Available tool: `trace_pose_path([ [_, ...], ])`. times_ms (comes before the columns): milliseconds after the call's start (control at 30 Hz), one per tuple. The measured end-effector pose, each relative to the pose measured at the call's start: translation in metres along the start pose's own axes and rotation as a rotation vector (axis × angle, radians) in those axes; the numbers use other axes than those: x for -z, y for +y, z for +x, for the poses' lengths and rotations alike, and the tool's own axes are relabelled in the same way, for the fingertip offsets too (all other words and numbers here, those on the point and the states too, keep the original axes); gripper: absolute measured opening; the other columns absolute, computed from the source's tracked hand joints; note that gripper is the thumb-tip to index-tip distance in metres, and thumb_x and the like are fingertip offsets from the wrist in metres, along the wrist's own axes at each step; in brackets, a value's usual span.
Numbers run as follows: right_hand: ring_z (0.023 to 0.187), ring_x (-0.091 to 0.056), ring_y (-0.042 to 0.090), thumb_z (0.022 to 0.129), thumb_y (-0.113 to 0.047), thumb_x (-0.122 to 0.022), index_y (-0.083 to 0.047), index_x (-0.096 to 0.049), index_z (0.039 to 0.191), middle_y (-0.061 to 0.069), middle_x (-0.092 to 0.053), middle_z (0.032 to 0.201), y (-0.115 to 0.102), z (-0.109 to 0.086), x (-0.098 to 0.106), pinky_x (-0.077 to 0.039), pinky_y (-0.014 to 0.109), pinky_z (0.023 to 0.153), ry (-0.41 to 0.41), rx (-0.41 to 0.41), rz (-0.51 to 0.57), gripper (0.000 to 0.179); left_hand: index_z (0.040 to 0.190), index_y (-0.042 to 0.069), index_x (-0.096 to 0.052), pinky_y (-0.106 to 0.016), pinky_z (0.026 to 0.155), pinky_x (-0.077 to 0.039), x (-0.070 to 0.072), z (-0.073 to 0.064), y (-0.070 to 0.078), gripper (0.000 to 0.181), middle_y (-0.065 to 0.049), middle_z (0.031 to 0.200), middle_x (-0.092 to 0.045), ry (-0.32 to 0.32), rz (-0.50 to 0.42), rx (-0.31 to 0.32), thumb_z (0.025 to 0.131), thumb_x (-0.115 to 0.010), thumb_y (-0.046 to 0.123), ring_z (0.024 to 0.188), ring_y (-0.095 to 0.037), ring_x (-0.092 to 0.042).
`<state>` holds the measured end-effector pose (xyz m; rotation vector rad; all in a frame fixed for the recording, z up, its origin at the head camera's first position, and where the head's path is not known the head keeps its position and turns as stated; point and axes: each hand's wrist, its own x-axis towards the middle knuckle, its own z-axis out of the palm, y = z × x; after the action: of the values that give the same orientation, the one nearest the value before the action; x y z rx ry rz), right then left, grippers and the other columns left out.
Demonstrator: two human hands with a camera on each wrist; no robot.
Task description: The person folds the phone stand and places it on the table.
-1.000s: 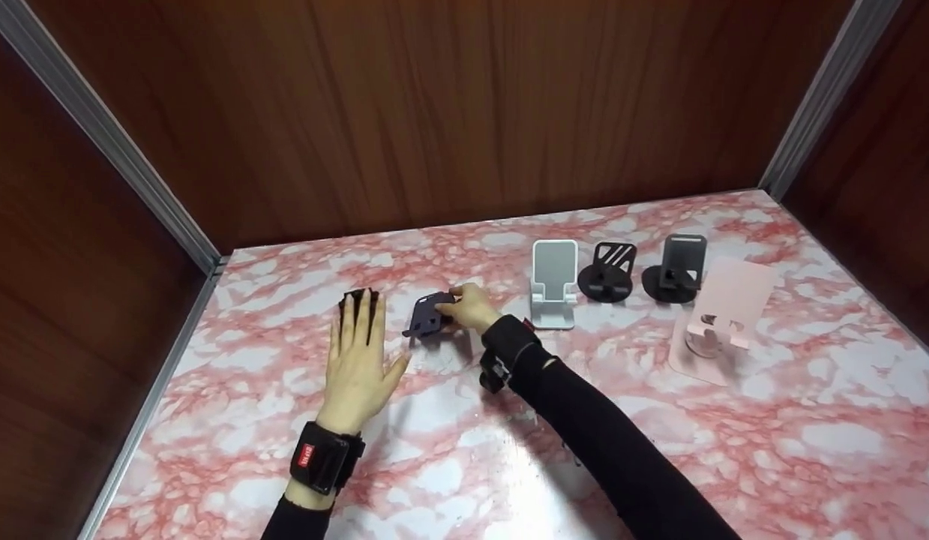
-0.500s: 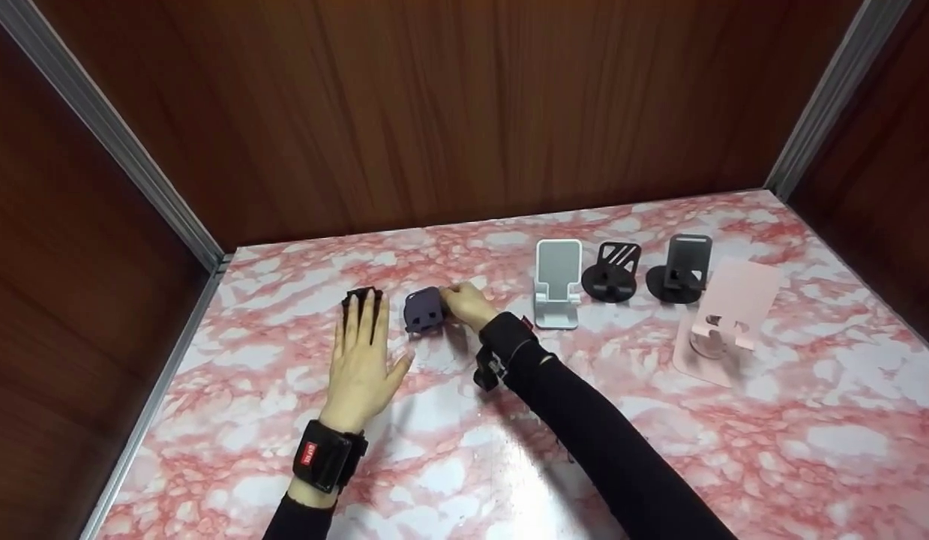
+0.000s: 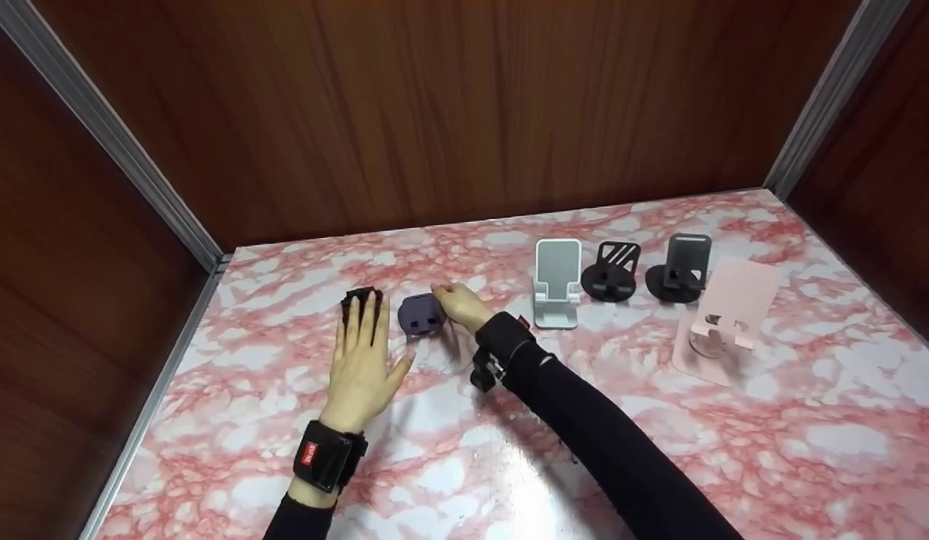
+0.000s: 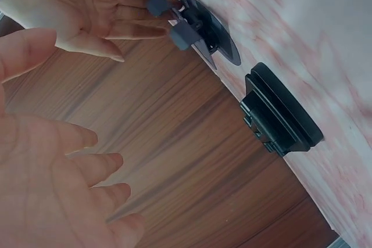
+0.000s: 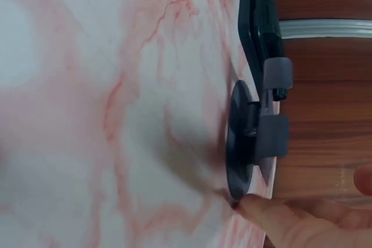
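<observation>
My left hand [image 3: 361, 352] is spread flat with straight fingers, its fingertips over a black folded stand [image 3: 359, 295] near the table's left side; contact is unclear. In the left wrist view the left hand [image 4: 58, 190] is open and the black folded stand [image 4: 279, 114] lies apart from it. My right hand [image 3: 455, 302] touches the edge of a dark blue phone stand [image 3: 421, 313] that lies low on the table. In the right wrist view one fingertip [image 5: 279, 216] meets the round base of the dark blue stand [image 5: 253, 140]. The right hand's fingers [image 4: 133, 10] look fairly straight.
On the marble table [image 3: 659, 420], at the back right, stand a white phone stand [image 3: 556, 283], a black one [image 3: 610, 272], a dark grey one [image 3: 681, 268] and a larger pink one [image 3: 723, 319]. Wooden walls enclose the back and both sides.
The dark blue stand has gone from tilted up in my right hand to lying lower and slightly further left. The right hand has loosened its grip. The left hand has barely moved.
</observation>
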<state>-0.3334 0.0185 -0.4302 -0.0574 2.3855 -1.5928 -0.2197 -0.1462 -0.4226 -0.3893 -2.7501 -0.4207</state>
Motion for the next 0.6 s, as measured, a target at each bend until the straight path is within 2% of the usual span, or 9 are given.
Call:
trace_pose_path([
  [100, 0.140, -0.025, 0.025, 0.099, -0.033, -0.035, 0.001, -0.033, 0.141, 0.014, -0.032, 0.149, -0.002, -0.003, 0.004, -0.023, 0.034, 0.116, -0.054, 0.021, -0.023, 0.054, 0.148, 0.004, -0.014, -0.049, 0.118, -0.003, -0.001, 0.000, 0.000, 0.078, -0.012, 0.157, -0.005, -0.004, -0.007, 0.001, 0.091, -0.052, 0.042, 0.144, -0.033, 0.000],
  [167, 0.142, -0.019, 0.025, 0.100, -0.035, -0.034, 0.000, -0.026, 0.144, 0.013, -0.026, 0.152, -0.004, -0.006, 0.008, -0.019, 0.034, 0.118, -0.072, 0.045, -0.076, 0.057, 0.148, 0.005, -0.013, -0.049, 0.118, -0.002, -0.001, 0.000, 0.001, 0.078, -0.012, 0.157, -0.005, -0.006, -0.010, 0.000, 0.091, -0.052, 0.042, 0.144, -0.033, 0.000],
  [300, 0.141, -0.022, 0.026, 0.100, -0.034, -0.033, -0.004, -0.024, 0.146, 0.014, -0.026, 0.151, -0.008, -0.012, 0.016, -0.020, 0.035, 0.117, -0.078, 0.127, -0.201, 0.055, 0.148, 0.006, -0.011, -0.049, 0.118, -0.001, -0.001, 0.001, 0.001, 0.079, -0.012, 0.157, -0.003, -0.021, -0.005, 0.005, 0.091, -0.050, 0.043, 0.144, -0.032, 0.001],
  [467, 0.139, -0.027, 0.028, 0.100, -0.032, -0.032, -0.004, -0.022, 0.146, 0.015, -0.027, 0.151, -0.013, -0.020, 0.024, -0.023, 0.036, 0.117, -0.084, 0.241, -0.337, 0.055, 0.149, 0.007, -0.011, -0.049, 0.118, -0.001, -0.001, 0.001, 0.001, 0.081, -0.011, 0.157, -0.002, -0.033, -0.011, 0.017, 0.089, -0.055, 0.041, 0.144, -0.031, 0.002],
  [600, 0.140, -0.019, 0.036, 0.100, -0.031, -0.032, 0.000, -0.022, 0.145, 0.021, -0.025, 0.150, -0.015, -0.026, 0.029, -0.017, 0.042, 0.118, -0.065, 0.355, -0.490, 0.056, 0.148, 0.007, -0.012, -0.049, 0.118, -0.001, -0.002, 0.000, 0.002, 0.081, -0.011, 0.157, -0.003, -0.037, -0.016, 0.018, 0.089, -0.056, 0.040, 0.144, -0.031, 0.002],
])
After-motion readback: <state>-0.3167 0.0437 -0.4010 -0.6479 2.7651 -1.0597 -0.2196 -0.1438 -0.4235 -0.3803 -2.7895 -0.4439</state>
